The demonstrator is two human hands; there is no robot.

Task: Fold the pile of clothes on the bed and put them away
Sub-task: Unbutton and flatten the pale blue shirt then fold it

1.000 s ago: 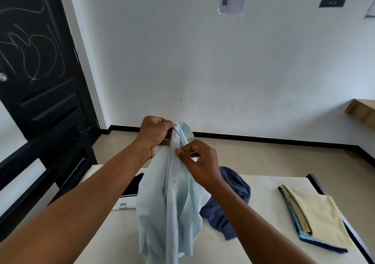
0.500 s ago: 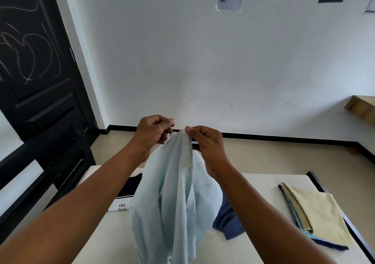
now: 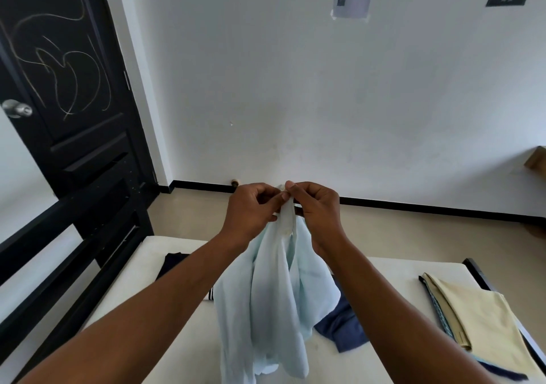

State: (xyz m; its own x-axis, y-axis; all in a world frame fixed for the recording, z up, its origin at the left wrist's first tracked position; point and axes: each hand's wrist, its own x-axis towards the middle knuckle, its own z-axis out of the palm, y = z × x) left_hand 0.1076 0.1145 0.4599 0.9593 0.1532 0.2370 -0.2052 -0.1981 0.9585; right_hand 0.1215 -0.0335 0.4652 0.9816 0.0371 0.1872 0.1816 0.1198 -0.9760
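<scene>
A pale blue shirt (image 3: pixel 274 298) hangs in the air over the bed (image 3: pixel 183 333), held up by its top edge. My left hand (image 3: pixel 251 209) and my right hand (image 3: pixel 317 206) pinch that edge close together, fingertips almost touching. Behind the shirt lies a crumpled dark blue garment (image 3: pixel 344 324). A black garment (image 3: pixel 172 264) lies flat at the bed's far left. At the right side sits a folded stack (image 3: pixel 475 315) with a cream piece on top.
A black door (image 3: pixel 65 88) stands at the left, with the black bed frame (image 3: pixel 74 253) below it. A white wall faces me across a strip of beige floor (image 3: pixel 399 236). A wooden ledge (image 3: pixel 536 159) juts in at the far right.
My hands have come closer together at the shirt's top edge and now pinch it almost side by side. The view has tilted slightly, showing more of the door.
</scene>
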